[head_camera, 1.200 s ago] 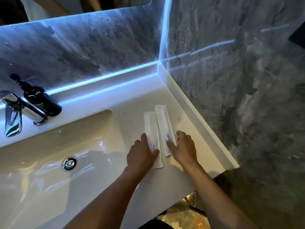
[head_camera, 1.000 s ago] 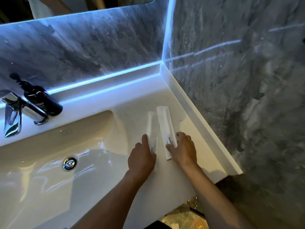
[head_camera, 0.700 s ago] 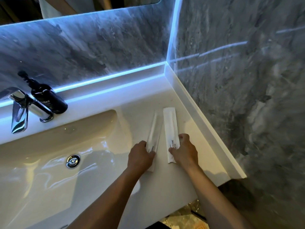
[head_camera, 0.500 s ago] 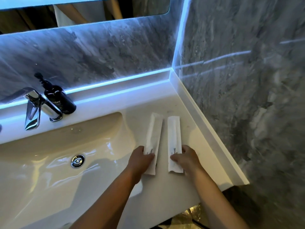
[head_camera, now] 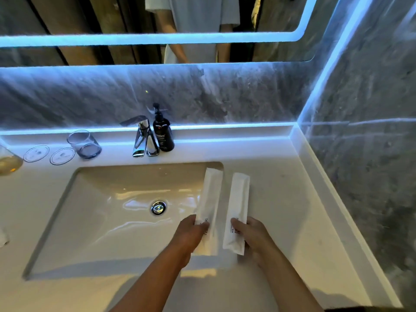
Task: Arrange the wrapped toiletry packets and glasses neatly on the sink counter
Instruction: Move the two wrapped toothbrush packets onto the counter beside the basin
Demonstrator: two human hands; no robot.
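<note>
Left hand [head_camera: 191, 235] and right hand [head_camera: 254, 235] are each pinching 1 packet, left packet [head_camera: 209, 210] overhanging basin [head_camera: 108, 221] beside it — slip risks dropping it in.

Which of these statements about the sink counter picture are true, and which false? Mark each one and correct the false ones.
1. Each hand holds one white packet. True: left hand on the left packet, right hand on the right packet.
2. The two packets overlap. False: a gap separates them.
3. A dark pump bottle stands beside the faucet. True.
4. The clear glass sits inside the basin. False: it stands on the back ledge.
</note>
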